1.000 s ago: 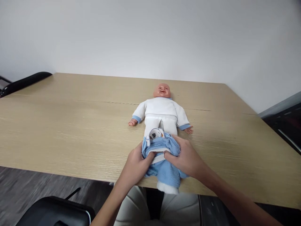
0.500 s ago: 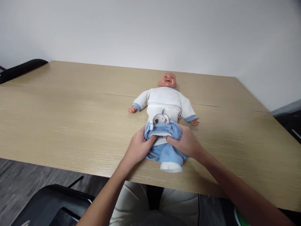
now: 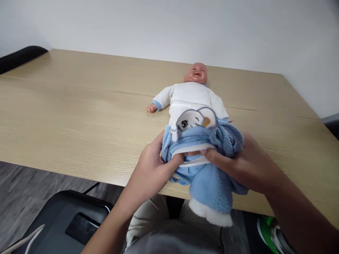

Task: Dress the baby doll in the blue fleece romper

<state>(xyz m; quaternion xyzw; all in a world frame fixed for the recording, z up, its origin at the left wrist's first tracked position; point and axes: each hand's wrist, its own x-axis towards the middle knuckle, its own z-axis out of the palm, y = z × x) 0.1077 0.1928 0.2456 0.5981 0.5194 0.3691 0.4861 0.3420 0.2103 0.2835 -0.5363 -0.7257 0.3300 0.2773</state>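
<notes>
A baby doll (image 3: 191, 94) in a white outfit with blue cuffs lies on its back on the wooden table (image 3: 79, 113), head towards the wall. A fluffy blue garment (image 3: 209, 176) with a penguin face patch and a white cuff is bunched over the doll's lower body. My left hand (image 3: 152, 171) grips the garment's left side with fingers curled into its opening. My right hand (image 3: 246, 164) grips the bunched right side. The doll's legs are hidden under the garment, and one blue leg hangs over the table's front edge.
A black chair back (image 3: 18, 58) shows at the far left beyond the table. A black case or seat (image 3: 66, 218) sits on the floor at the lower left. A white wall stands behind the table. A green object (image 3: 267, 229) is at the lower right.
Both hands have lifted and pulled the blue garment towards me, spreading its opening. The penguin patch now shows larger over the doll's belly. The view has dropped closer to the table.
</notes>
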